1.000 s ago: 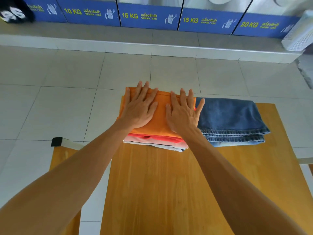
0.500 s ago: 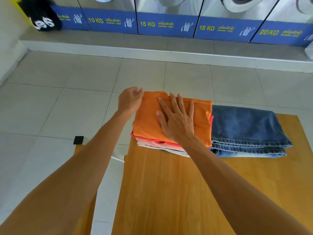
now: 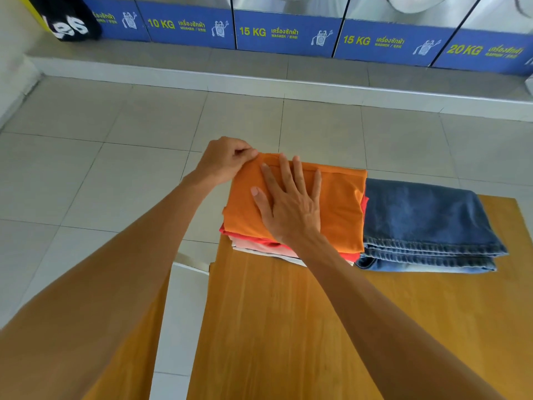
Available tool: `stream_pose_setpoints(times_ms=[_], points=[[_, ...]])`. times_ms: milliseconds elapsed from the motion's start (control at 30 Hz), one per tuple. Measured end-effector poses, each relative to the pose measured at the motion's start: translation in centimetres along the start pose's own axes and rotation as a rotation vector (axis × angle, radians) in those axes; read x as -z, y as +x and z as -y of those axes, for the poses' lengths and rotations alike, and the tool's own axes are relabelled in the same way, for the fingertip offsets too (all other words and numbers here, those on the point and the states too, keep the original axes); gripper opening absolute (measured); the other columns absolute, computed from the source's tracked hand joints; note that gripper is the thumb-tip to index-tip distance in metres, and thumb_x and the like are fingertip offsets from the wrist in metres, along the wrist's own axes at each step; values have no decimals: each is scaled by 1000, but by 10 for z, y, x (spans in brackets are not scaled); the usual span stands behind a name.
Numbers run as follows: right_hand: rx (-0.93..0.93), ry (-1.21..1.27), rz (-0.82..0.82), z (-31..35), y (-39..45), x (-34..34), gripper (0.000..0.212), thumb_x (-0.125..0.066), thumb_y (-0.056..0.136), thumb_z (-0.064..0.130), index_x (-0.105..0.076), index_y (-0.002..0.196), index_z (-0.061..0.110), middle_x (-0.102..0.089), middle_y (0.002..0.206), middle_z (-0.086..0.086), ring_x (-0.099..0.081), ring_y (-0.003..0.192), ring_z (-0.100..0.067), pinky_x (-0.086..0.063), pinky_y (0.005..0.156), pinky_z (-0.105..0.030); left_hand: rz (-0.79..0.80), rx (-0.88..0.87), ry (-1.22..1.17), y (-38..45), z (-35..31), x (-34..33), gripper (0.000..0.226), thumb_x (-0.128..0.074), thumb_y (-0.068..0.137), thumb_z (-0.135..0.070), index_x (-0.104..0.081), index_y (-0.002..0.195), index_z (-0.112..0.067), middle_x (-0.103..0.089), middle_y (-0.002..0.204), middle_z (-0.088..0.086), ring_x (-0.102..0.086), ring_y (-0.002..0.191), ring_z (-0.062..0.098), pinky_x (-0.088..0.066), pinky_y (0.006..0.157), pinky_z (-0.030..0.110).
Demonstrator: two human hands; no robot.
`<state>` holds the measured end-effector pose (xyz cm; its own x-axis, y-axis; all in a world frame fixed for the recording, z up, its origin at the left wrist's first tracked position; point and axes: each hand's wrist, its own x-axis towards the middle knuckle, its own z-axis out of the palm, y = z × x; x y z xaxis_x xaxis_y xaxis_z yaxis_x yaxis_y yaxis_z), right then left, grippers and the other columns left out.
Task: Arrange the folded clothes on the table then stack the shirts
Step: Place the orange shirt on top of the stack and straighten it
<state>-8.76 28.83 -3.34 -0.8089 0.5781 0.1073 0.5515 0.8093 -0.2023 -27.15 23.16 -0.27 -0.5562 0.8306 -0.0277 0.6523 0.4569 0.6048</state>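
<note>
Left hand (image 3: pixel 223 160) curled, thumb and forefinger in a pinching grip; right hand (image 3: pixel 291 204) flat (fingers spread), both arms outstretched.

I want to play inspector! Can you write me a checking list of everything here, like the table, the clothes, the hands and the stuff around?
Surface: wooden table, bare in front of the clothes.
Job's things: orange shirt tops a stack over a red shirt and paler ones; folded jeans sit right beside the stack.
Clutter: nothing seen.
Grippers: left hand pinches the orange shirt's far left corner; right hand lies flat on it, fingers spread.
Cables: nothing seen.
Surroundings: tiled floor; washing machines labelled 10, 15 and 20 KG; black bag at far left.
</note>
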Motion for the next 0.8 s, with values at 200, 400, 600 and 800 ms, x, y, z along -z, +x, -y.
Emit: stream_pose_setpoints(times_ms=[200,400,600,800], points=[[68,-57,18,-5,-10,-5,67,-10,101,68,-18,159,36,-4,169,1,7,156,-26,2,120,-61,11,249,21,12,-1,-17,39,-49,99,-45,-74,105,-15,-72,106,3,-66,98,23,-51,88,35],[65,-49,13,-3,-11,-1,67,-10,102,65,-26,158,33,-10,169,-1,3,156,-25,0,120,-61,294,-6,-17,32,-53,6,32,-59,91,-50,-73,113,-31,-67,116,-17,-59,106,7,-38,88,28],[38,-8,0,-4,-23,2,69,-15,104,59,-23,160,20,-13,168,-6,0,156,-24,-3,124,-53,482,-33,119,48,-60,2,33,-60,91,-50,-74,113,-30,-69,120,-10,-61,109,12,-40,90,30],[-183,7,-55,-9,-34,0,74,-17,105,58,-18,159,8,-14,167,-9,-3,156,-24,-6,125,-50,462,-80,168,44,-55,-6,36,-62,88,-54,-74,112,-30,-71,113,-11,-64,104,13,-47,91,31]])
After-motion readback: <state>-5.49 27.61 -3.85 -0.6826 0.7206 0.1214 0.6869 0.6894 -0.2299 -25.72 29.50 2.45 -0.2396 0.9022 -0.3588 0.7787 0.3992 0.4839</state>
